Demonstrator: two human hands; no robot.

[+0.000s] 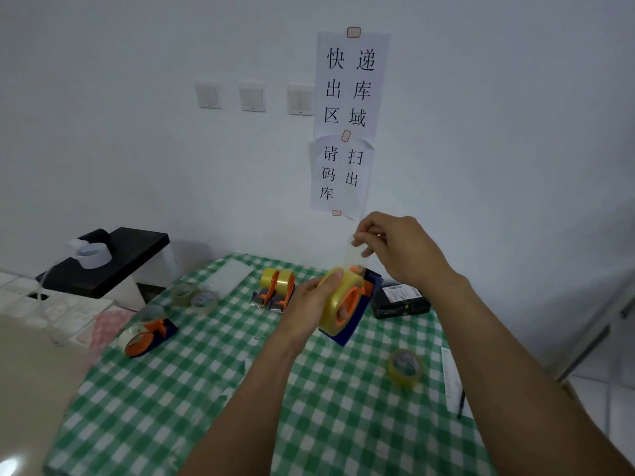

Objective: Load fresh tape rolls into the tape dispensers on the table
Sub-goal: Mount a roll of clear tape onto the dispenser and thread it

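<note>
So, both hands are busy over the middle of the table. The left hand point(305, 304) grips a blue and orange dispenser point(359, 305) with a yellowish tape roll point(335, 297) sitting in it. The thumb lies over the top of the roll and one finger pokes out through the orange hub. The dispenser is tilted, and I can't tell if its lower corner touches the green checked tablecloth point(192, 389) or hangs just above it. The right hand point(398, 249) is higher up, pinching the loose tape end point(354, 259) between thumb and fingertips. That strip runs up from the roll to the pinch.

Everything else around it:
- a pair of dispensers point(275, 292) side by side just left of the left hand, each with a yellow roll in it
- a fourth dispenser point(151, 336) lying near the left edge with a clear roll next to its orange wheel
- three loose clear rolls point(194, 297) behind that one, toward the far left corner
- a single yellowish roll point(405, 367) lying flat near the right forearm
- a black parcel point(400, 298) with a white label just beside the held dispenser, on its right
- a white flat pad point(233, 273) at the back edge
- a pen point(460, 403) by the right edge

Off the table to the left there's a black stand point(130, 266) with a white roll point(92, 255) on top. On the wall behind are paper signs point(350, 84) with Chinese characters and three light switches point(252, 96).
</note>
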